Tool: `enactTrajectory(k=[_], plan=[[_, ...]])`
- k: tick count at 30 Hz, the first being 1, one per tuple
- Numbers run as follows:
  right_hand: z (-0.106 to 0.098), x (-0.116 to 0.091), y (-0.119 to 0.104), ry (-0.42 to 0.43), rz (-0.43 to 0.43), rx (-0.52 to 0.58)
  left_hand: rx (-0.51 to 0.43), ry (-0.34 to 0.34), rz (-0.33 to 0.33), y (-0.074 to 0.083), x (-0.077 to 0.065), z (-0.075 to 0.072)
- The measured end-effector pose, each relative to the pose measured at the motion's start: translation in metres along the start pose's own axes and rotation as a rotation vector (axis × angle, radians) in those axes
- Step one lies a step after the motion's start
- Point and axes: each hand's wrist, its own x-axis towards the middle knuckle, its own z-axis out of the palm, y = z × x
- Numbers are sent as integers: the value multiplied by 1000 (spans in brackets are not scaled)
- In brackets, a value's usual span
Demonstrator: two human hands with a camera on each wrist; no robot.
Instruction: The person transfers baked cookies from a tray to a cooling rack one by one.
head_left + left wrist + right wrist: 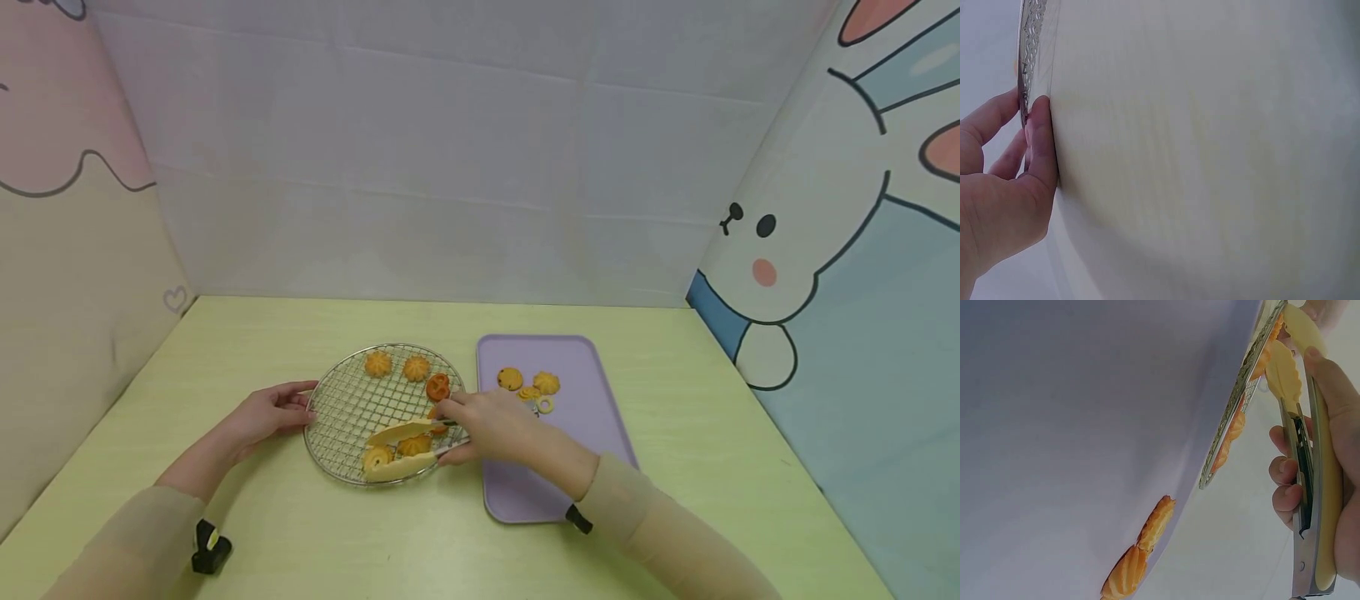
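Right-hand grip (495,425) is curled around the yellow-handled tongs (1329,481), their tips parted about two cookies (413,445) on the round wire rack (345,417). Left hand (272,412) pinches the rack's rim; it should hold steady while the tips press lightly, so that nothing crumbles.

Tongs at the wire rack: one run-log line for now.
left hand: holds rim of wire rack | right hand: grips tongs | tongs: tips apart over rack | cookies: on rack and purple tray
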Motion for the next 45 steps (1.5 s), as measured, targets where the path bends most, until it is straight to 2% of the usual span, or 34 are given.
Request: enactTrajectory(k=[7, 19, 24, 31, 37, 45], plan=[[1, -1, 1, 21, -9, -1, -23, -10, -2, 0, 0, 1], [-13, -10, 8, 43, 44, 59, -26, -7, -8, -2, 1, 1], [-22, -16, 13, 86, 39, 32, -19, -7, -4, -2, 3, 1], [-33, -24, 20, 102, 64, 25, -27, -8, -3, -2, 3, 0], [-41, -30, 28, 153, 43, 24, -24, -8, -5, -5, 6, -1], [-54, -41, 38, 177, 76, -11, -8, 3, -12, -6, 7, -2]])
